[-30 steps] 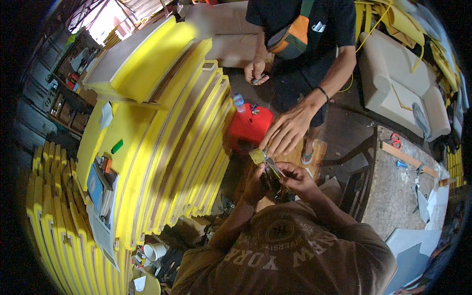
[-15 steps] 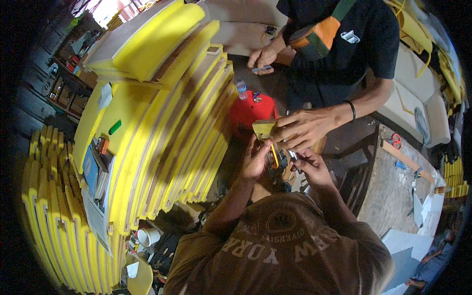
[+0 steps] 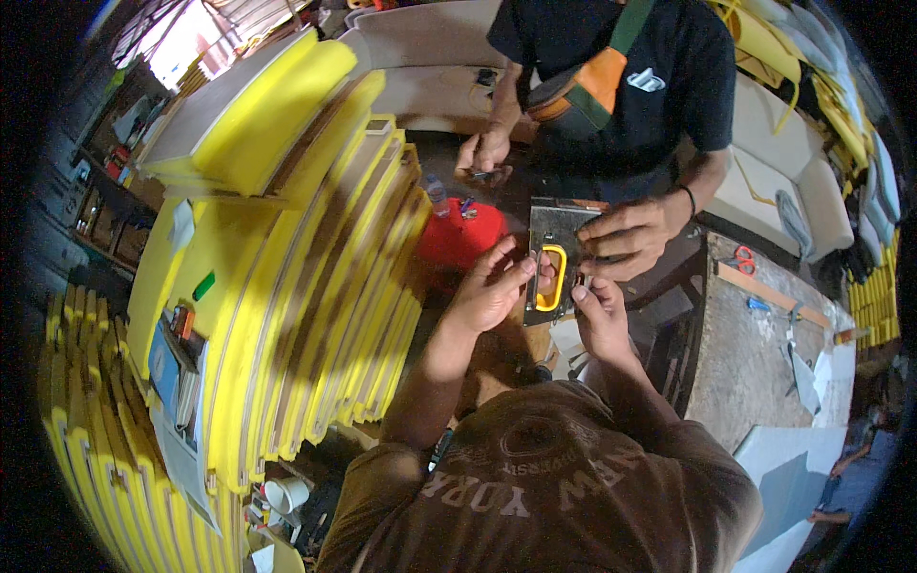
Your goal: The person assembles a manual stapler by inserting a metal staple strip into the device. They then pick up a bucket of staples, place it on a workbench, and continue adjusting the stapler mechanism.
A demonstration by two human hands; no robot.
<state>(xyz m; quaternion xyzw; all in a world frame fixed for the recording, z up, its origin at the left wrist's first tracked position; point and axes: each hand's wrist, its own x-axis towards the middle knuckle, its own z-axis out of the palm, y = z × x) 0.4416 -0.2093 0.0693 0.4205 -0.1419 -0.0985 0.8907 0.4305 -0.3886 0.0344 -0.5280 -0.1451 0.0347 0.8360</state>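
Between my hands a dark rectangular panel [image 3: 538, 229] with a yellow D-shaped handle [image 3: 557, 279] faces up. My left hand [image 3: 492, 291] grips its left edge, thumb and fingertips closed there. At the opposite edge my right hand [image 3: 604, 315] is pinched, thumb against fingers; what lies in the pinch is small and mostly hidden. Across from me stands a person in a black shirt. One hand of theirs [image 3: 630, 237] reaches over the panel's right side, just above my right hand; their other hand [image 3: 485, 155] holds a small dark object.
Tall stacks of yellow foam-covered panels [image 3: 287, 286] rise on my left. A red stool [image 3: 463, 234] carries a plastic bottle [image 3: 437, 194]. On my right a worn table [image 3: 735, 353] bears red-handled scissors [image 3: 743, 258]. Beige sofas [image 3: 430, 76] stand behind the person.
The panel has turned so its face and yellow handle show upward. The person's near hand has shifted right, off its top. My hands have moved slightly apart. The whole view has shifted a little.
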